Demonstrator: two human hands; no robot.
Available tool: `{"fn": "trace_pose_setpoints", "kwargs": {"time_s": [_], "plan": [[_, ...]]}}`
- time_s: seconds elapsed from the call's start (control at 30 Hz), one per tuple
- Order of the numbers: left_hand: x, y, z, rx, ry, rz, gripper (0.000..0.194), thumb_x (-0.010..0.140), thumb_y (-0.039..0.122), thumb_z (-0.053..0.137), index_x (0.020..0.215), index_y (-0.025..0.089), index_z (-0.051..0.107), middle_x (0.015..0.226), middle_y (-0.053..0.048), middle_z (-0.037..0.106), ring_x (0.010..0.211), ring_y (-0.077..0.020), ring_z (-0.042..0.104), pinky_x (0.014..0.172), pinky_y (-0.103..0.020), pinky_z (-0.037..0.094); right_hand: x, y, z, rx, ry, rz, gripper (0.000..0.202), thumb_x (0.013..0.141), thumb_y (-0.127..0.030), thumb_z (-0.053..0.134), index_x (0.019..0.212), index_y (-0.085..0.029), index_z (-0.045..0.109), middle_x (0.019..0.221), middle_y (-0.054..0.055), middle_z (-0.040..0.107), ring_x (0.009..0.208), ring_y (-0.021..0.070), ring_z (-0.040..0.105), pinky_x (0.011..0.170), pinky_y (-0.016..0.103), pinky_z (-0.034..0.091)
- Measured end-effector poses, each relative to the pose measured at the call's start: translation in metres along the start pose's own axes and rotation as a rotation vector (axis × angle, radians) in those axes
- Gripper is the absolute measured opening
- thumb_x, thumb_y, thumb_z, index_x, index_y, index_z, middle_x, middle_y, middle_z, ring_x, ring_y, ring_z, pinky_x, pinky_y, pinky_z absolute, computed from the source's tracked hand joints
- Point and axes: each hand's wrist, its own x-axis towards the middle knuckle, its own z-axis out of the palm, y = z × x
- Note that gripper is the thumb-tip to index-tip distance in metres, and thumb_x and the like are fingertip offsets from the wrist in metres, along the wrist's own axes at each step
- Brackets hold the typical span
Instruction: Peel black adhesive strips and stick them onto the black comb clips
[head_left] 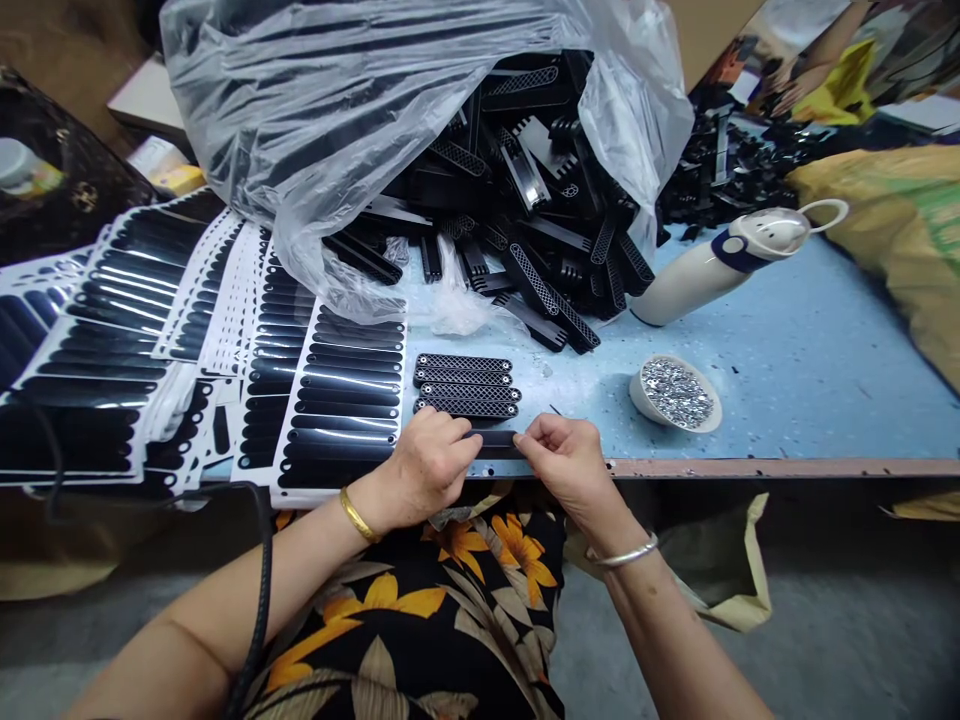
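My left hand [433, 462] and my right hand [562, 462] each pinch one end of a narrow black strip [496, 439], held level at the table's front edge. The fingers cover both its ends. Just beyond it lies a small row of black plastic pieces [466, 385] with a crosshatched face and small round metal-coloured spots at the ends. Left of my left hand is a white backing sheet [306, 400] of glossy black stickers. To the right of my right hand stands a white bowl [645, 407] of small shiny metal parts.
A clear plastic bag [337, 110] spills many black plastic pieces [547, 270] across the back of the blue table [825, 370]. A white bottle [690, 280] leans at right. More sticker sheets [82, 400] overlap at left. A dark cable [264, 560] crosses my left arm. Another person's hand [793, 92] shows at upper right.
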Motion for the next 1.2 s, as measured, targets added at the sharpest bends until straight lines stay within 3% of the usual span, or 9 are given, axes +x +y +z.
{"fn": "trace_pose_setpoints", "kwargs": {"time_s": [0.47,0.73,1.03,1.2], "plan": [[0.000,-0.002,-0.001,-0.011,0.009,0.008,0.020,0.089,0.010,0.047,0.089,0.015,0.067,0.082,-0.007,0.068,0.068,-0.0191,0.053,0.061,-0.037,0.037,0.001,0.004,-0.001,-0.007,-0.030,0.007,0.026,0.066,-0.036,0.062,0.049,-0.020,0.050,0.041,-0.004,0.043,0.039,0.0090,0.036,0.039,0.022,0.025],[0.000,-0.001,0.001,-0.006,0.021,0.017,0.020,0.089,0.011,0.047,0.090,0.015,0.066,0.083,-0.007,0.068,0.067,-0.0188,0.053,0.061,-0.036,0.037,-0.001,0.007,-0.005,0.030,-0.064,0.054,0.030,0.067,-0.041,0.066,0.051,-0.019,0.054,0.043,-0.002,0.049,0.039,0.0110,0.043,0.038,0.023,0.033],[0.000,-0.001,0.002,0.016,-0.011,0.013,0.019,0.089,0.012,0.049,0.085,0.017,0.066,0.079,-0.006,0.066,0.068,-0.0188,0.053,0.062,-0.036,0.036,-0.005,0.009,-0.005,0.139,-0.050,0.141,0.043,0.065,-0.055,0.076,0.052,-0.019,0.057,0.044,0.000,0.057,0.040,0.0146,0.054,0.041,0.025,0.046],[0.002,0.000,0.001,0.023,-0.006,0.014,0.019,0.088,0.011,0.048,0.079,0.017,0.064,0.072,-0.004,0.062,0.065,-0.0192,0.050,0.061,-0.036,0.035,-0.007,0.011,-0.004,0.138,0.035,0.109,0.054,0.068,-0.070,0.069,0.064,-0.017,0.062,0.053,0.004,0.064,0.045,0.0183,0.062,0.041,0.026,0.051]]}}
